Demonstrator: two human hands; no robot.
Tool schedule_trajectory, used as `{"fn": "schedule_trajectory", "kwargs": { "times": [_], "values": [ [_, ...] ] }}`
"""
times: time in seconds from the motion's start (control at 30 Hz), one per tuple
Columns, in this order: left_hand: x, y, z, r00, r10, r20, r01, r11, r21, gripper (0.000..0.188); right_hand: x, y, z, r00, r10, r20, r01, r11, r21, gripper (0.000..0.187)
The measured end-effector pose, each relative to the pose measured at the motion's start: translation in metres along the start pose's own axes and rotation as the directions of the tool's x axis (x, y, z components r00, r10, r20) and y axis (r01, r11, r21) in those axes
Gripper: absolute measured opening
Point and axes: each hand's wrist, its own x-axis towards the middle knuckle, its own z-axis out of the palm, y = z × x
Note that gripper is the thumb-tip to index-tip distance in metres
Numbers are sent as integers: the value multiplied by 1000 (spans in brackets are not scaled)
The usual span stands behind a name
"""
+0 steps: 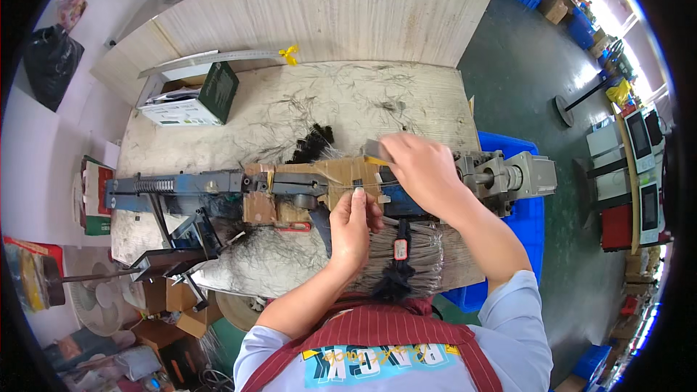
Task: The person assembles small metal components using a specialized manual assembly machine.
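Observation:
My left hand is closed in a pinch, thumb up, on a thin wire that runs along the middle of a long blue and grey metal machine. To its right, my right hand closes around a small grey flat piece with a yellow edge; its kind is not clear. Brown cardboard lines the machine beneath both hands. Just behind lies a clump of black bristles. In front, close to my body, rests a bundle of thin metal wires, with a black bristle tuft over it.
A green and white carton stands at the back left, beside a steel ruler with a yellow tie. Loose bristles litter the wooden table. A motor sits at the machine's right end, above a blue bin. A metal lever frame juts out front left.

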Motion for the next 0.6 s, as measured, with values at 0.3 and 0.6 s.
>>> {"fn": "schedule_trajectory", "kwargs": {
  "times": [0.3,0.6],
  "values": [
    [-3,7,3,997,-79,-22,77,994,-80,30,23,22,13,773,-170,612,12,967,254,18],
    [-2,10,2,996,-63,68,73,985,-157,32,30,25,14,647,-31,761,-259,930,259,27]
  ]
}}
